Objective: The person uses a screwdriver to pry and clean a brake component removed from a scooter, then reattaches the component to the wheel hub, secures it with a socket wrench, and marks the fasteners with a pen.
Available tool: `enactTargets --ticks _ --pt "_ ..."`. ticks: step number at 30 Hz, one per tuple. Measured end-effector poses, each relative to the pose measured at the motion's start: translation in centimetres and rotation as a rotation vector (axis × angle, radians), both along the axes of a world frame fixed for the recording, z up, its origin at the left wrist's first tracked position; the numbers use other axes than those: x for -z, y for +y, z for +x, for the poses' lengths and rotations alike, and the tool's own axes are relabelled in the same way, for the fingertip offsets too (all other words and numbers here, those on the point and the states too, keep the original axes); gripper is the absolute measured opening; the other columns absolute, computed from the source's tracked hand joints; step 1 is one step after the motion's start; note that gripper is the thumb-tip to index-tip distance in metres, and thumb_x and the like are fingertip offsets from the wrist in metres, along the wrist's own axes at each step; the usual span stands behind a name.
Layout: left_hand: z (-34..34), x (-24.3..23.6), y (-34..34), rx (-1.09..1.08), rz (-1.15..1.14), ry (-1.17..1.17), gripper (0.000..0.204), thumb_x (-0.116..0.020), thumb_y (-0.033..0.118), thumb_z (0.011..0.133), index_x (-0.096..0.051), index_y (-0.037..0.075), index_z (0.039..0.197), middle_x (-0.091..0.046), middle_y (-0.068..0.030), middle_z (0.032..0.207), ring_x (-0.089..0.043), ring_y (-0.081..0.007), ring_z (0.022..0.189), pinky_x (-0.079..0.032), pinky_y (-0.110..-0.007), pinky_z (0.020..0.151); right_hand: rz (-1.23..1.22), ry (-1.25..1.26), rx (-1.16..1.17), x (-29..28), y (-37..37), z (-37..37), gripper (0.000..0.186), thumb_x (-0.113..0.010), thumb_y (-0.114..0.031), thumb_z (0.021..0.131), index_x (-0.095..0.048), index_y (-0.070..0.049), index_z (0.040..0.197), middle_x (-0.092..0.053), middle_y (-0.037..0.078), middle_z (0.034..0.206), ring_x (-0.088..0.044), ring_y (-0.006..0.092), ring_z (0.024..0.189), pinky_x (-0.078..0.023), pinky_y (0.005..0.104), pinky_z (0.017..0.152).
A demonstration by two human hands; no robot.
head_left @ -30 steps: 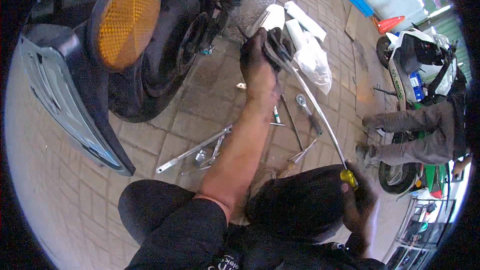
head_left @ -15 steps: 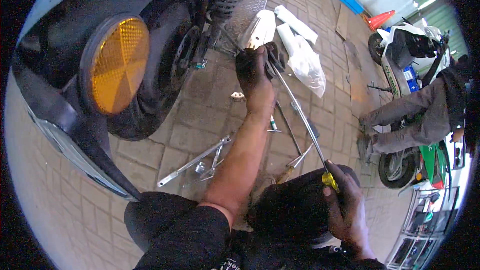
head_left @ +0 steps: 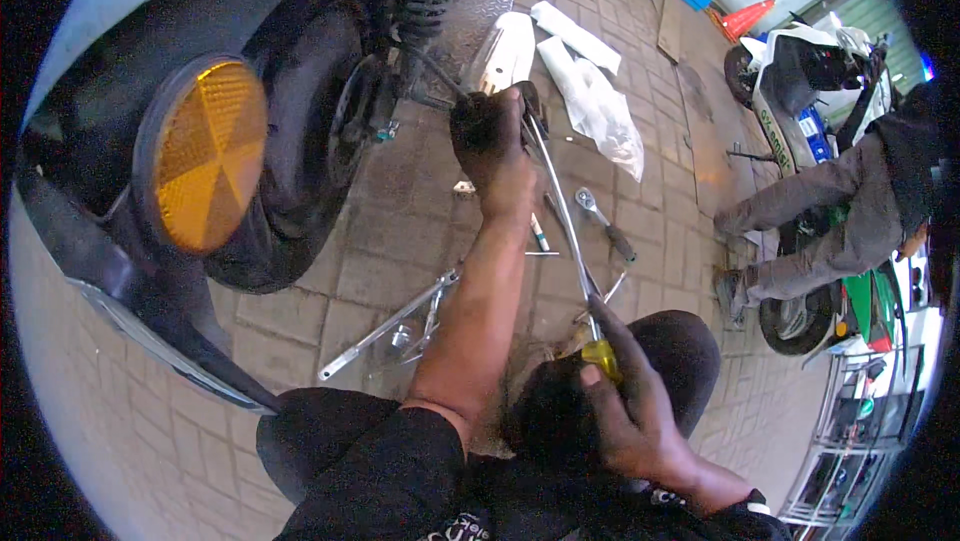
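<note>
My left hand (head_left: 488,146), arm stretched forward, is closed round a dark part (head_left: 532,106) whose kind I cannot make out. A thin dark rod (head_left: 432,69) runs from beside that fist towards the motorcycle's rear wheel (head_left: 355,121). Above my right knee, my right hand (head_left: 640,416) grips a long screwdriver (head_left: 563,201) by its yellow handle, thumb and forefinger along it. The bright shaft slants up to the dark part at my left hand; its tip is hidden there.
On the paving lie a ratchet (head_left: 605,224), a long metal bar (head_left: 385,329) and white plastic-wrapped pieces (head_left: 597,106). A round orange reflector (head_left: 212,156) stands close at left. At right, a person in grey trousers (head_left: 830,211) stands by parked motorcycles.
My right hand has moved left with the screwdriver, whose shaft now stands steeper. The ratchet shows more fully. My left hand keeps its grip, slightly further left in the picture.
</note>
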State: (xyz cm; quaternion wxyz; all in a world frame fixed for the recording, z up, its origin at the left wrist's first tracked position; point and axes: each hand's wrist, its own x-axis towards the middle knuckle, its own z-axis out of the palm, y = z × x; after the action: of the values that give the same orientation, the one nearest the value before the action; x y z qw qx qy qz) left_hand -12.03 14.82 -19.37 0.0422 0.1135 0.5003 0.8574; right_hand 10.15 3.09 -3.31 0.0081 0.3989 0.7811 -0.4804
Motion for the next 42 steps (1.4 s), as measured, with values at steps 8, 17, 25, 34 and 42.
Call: enactTargets --ticks 8,17,25,34,42 --pt "-1.7 -0.3 -0.9 -0.182 -0.297 0.463 0.032 -0.060 0.027 0.088 -0.059 0.001 0.068 -0.056 -0.0132 0.066 -0.052 -0.0317 0.069 -0.039 -0.041 0.071 0.039 0.113 -0.033 3.7 -2.0 -1.3 0.058 -0.042 -0.011 0.098 -0.017 0.004 0.148 -0.045 0.026 0.136 -0.045 0.0265 0.124 -0.034 0.0353 0.104" --pt "-1.9 -2.3 -2.3 0.305 0.305 -0.364 0.027 -0.063 0.026 0.088 -0.066 0.001 0.078 -0.064 -0.0047 0.072 -0.061 -0.0143 0.065 -0.049 -0.028 0.057 -0.084 0.074 -0.064 -2.2 4.2 1.6 0.054 -0.053 -0.015 0.095 -0.034 0.000 0.143 -0.058 0.020 0.119 -0.054 0.0193 0.110 -0.042 0.0337 0.096" --pt "-1.7 -3.4 -2.7 0.387 0.455 -0.561 0.033 -0.055 0.035 0.094 -0.061 0.004 0.106 -0.065 -0.0069 0.093 -0.065 -0.0174 0.078 -0.054 -0.031 0.064 0.271 0.014 -0.097 -3.0 3.9 5.1 0.048 -0.059 -0.012 0.089 -0.047 0.001 0.134 -0.062 0.021 0.120 -0.060 0.0296 0.113 -0.044 0.0357 0.096" --pt "-1.6 -4.0 -2.5 0.417 0.534 -0.549 0.033 -0.047 0.035 0.098 -0.061 0.007 0.107 -0.066 -0.0070 0.092 -0.065 -0.0185 0.074 -0.055 -0.034 0.061 0.272 -0.038 -0.129 -1.1 3.4 4.7 0.050 -0.059 -0.006 0.087 -0.047 0.000 0.135 -0.059 0.023 0.124 -0.058 0.0357 0.115 -0.044 0.0396 0.098" --pt "-1.0 -4.0 -2.4 0.399 0.514 -0.516 0.030 -0.051 0.035 0.096 -0.062 0.007 0.099 -0.066 -0.0051 0.086 -0.063 -0.0169 0.069 -0.053 -0.032 0.058 0.356 -0.013 -0.128 -0.2 2.7 4.7 0.048 -0.058 -0.007 0.089 -0.047 -0.001 0.135 -0.061 0.023 0.119 -0.061 0.0368 0.109 -0.047 0.0397 0.095"
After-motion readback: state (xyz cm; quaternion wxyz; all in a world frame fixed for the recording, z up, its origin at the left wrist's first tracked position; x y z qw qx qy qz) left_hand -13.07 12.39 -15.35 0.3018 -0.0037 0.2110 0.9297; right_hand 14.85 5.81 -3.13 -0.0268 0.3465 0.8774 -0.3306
